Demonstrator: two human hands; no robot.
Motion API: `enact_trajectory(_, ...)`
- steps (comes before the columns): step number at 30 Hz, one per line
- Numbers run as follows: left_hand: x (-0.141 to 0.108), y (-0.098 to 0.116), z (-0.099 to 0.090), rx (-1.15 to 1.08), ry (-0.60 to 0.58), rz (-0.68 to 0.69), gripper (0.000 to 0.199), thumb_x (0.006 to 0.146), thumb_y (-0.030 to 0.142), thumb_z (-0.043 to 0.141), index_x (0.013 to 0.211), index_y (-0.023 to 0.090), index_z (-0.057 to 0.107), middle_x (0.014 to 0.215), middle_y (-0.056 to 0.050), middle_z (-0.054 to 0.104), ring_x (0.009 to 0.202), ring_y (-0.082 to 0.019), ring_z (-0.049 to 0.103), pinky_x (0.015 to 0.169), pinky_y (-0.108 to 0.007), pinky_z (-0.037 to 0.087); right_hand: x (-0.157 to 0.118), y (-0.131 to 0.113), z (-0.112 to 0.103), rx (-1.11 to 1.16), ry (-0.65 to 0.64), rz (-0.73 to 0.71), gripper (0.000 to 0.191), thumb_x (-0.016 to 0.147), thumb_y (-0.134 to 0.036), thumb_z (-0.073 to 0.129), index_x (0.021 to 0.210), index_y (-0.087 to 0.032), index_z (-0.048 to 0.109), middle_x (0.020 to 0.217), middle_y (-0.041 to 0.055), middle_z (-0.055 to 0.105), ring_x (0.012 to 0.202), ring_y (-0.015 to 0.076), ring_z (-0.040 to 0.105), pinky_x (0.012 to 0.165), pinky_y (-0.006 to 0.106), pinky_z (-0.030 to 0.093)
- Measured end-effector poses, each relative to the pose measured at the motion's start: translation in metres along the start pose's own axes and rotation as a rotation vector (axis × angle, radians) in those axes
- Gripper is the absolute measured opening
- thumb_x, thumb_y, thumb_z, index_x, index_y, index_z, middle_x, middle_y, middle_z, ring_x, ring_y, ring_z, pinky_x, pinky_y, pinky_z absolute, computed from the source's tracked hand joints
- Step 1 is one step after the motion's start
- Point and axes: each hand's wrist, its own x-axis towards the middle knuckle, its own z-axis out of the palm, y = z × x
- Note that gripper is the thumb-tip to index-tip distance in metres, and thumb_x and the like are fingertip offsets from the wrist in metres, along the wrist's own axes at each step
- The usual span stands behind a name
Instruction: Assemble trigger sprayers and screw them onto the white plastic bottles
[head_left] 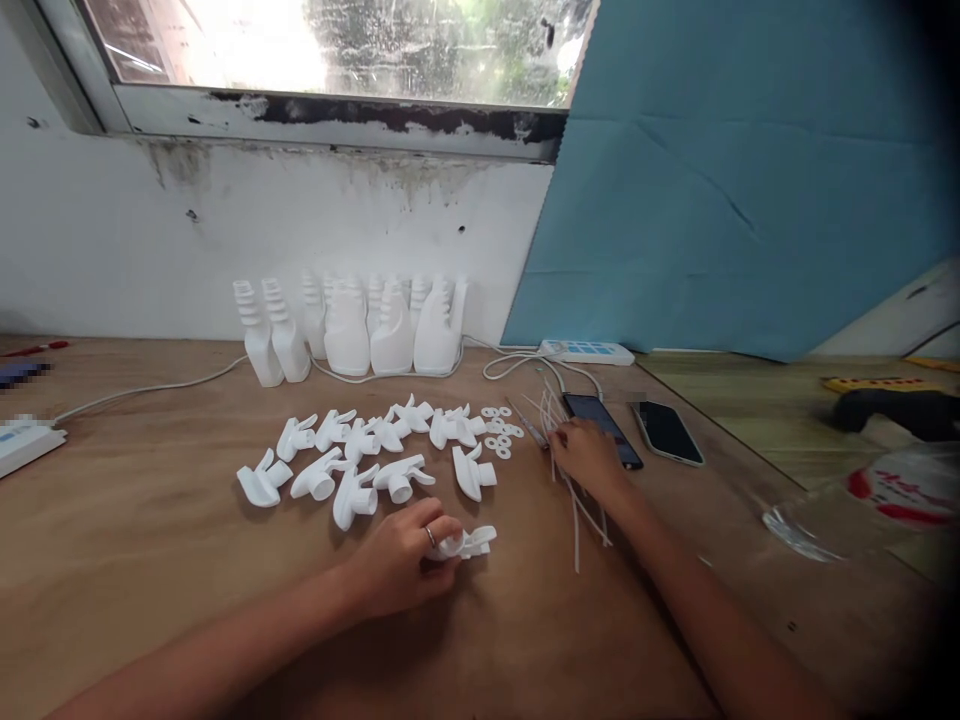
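My left hand [409,560] is closed around a white spray trigger head [474,543], which pokes out past the fingertips just above the table. Over a loose bunch of thin white tubes [576,520], my right hand [589,455] has its fingers pinched together on a tube; the palm covers part of the bunch. Several more trigger heads [401,478] lie in loose rows beyond my left hand. Small white ring washers [499,430] sit in a cluster between those heads and the tubes. A slim pointed tool [527,423] lies by my right fingertips.
White spray bottles [349,330] stand along the wall. Two phones [667,432] lie to the right, one beside my right hand. A power strip [587,352] and cables are at the back; another strip [30,445] is far left. A clear plastic bag [862,505] lies at right.
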Motion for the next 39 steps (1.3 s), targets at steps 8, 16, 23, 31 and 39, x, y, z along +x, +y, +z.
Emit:
enact_trajectory(8,-0.004,-0.003,0.0,-0.169,-0.043,-0.157,0.035,0.078,0.02,0.06,0.112,0.022,0.051,0.093,0.0,0.055,0.069,-0.011,0.051,0.063,-0.022,0.043,0.005,0.004,0.005,0.061,0.011,0.084,0.025,0.082,-0.022,0.046,0.078,-0.011,0.068,0.094,0.017,0.068,0.087,0.0279,0.064,0.07,0.034,0.041)
enact_trajectory(16,0.0,-0.006,0.001,-0.272,-0.03,-0.191,0.03,0.074,0.02,0.064,0.104,0.019,0.06,0.093,-0.003,0.055,0.078,-0.014,0.053,0.071,-0.026,0.044,0.003,-0.01,-0.023,1.12,0.235,0.217,0.027,0.079,-0.045,0.055,0.077,-0.018,0.056,0.068,0.0051,0.064,0.05,0.016,0.055,0.05,0.029,0.041)
enact_trajectory(23,-0.001,-0.006,-0.001,-0.255,-0.051,-0.166,0.027,0.076,0.021,0.063,0.103,0.018,0.061,0.092,-0.002,0.057,0.079,-0.014,0.054,0.072,-0.025,0.043,-0.015,-0.058,-0.058,1.947,-0.124,0.099,0.031,0.067,-0.031,0.073,0.092,-0.019,0.058,0.065,-0.005,0.046,0.047,0.0063,0.037,0.041,0.019,0.027)
enact_trajectory(31,0.001,-0.003,-0.004,-0.258,-0.043,-0.174,0.019,0.077,0.025,0.062,0.094,0.017,0.06,0.087,-0.001,0.058,0.073,-0.013,0.052,0.066,-0.024,0.043,-0.052,-0.144,-0.07,2.164,-0.544,-0.193,0.024,0.071,-0.018,0.059,0.095,-0.019,0.056,0.07,-0.0021,0.042,0.057,0.0104,0.039,0.052,0.024,0.034)
enact_trajectory(39,0.001,-0.01,-0.001,-0.28,-0.042,-0.096,0.023,0.079,0.027,0.062,0.099,0.016,0.059,0.099,-0.004,0.06,0.088,-0.018,0.056,0.078,-0.028,0.046,-0.072,-0.155,-0.06,2.342,-0.78,-0.078,0.039,0.08,-0.031,0.053,0.055,-0.021,0.025,0.047,-0.0079,0.017,0.041,0.0076,0.012,0.037,0.021,0.012)
